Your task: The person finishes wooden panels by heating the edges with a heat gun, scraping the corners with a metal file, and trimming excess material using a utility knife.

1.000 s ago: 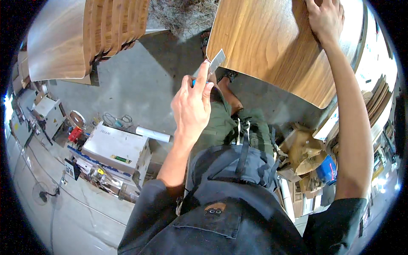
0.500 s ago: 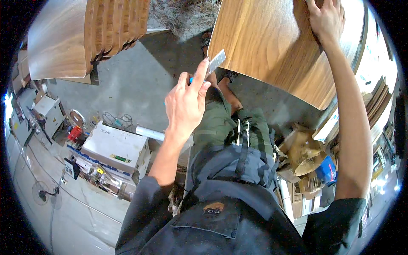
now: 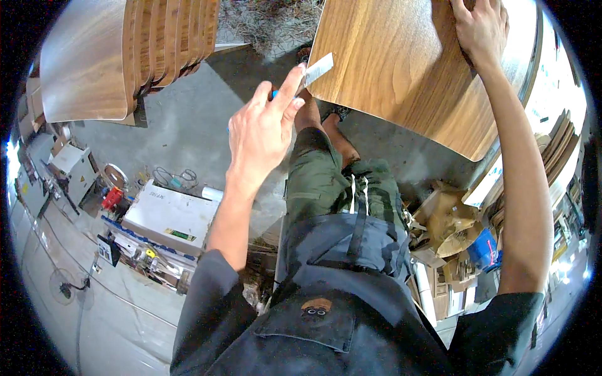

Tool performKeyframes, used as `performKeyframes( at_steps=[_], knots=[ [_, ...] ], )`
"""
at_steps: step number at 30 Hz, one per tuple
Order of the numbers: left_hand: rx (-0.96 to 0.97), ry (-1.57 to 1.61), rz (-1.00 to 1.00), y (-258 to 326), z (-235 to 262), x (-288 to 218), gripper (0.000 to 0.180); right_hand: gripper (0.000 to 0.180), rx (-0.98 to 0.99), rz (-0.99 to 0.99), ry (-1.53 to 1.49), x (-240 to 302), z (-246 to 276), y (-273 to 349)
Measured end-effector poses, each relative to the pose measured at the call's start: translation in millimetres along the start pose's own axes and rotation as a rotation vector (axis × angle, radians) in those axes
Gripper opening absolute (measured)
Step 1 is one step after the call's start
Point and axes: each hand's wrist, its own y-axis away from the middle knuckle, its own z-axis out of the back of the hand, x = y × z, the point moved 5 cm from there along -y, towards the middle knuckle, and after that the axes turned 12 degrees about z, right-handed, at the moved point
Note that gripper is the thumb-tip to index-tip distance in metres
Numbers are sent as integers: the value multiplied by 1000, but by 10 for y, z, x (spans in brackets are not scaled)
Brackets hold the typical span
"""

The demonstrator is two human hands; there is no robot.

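My left hand (image 3: pixel 260 135) is closed around a utility knife (image 3: pixel 319 69), with its index finger stretched along it toward the broad, segmented blade. Most of the blue handle is hidden in the palm. The blade lies against the left edge of a wood-grain panel (image 3: pixel 395 75), above its near-left corner. On top of that panel, toward its right side, my right hand (image 3: pixel 481 34) rests flat with fingers spread; the fingertips run out of the picture.
A stack of curved wood-grain panels (image 3: pixel 88 62) stands at the far left. Shavings (image 3: pixel 269 25) lie on the floor at the back. A white box (image 3: pixel 169 213) sits at the left, and crumpled brown paper (image 3: pixel 448 219) with cardboard at the right.
My left hand has moved away from me and slightly left, carrying the knife farther up along the panel's left edge. My right hand stays on the panel.
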Motion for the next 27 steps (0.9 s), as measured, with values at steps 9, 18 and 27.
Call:
performKeyframes(
  at_steps=[9,18,27],
  knots=[
    [13,-78,-78,21,81,39,49,64,-7,3,-2,-13,-5,-9],
    [32,-103,-109,-256,179,-112,48,64,-15,17,44,-5,4,-13],
    [57,-121,-77,-661,295,-320,46,67,34,-28,49,20,43,-71]
  ],
)
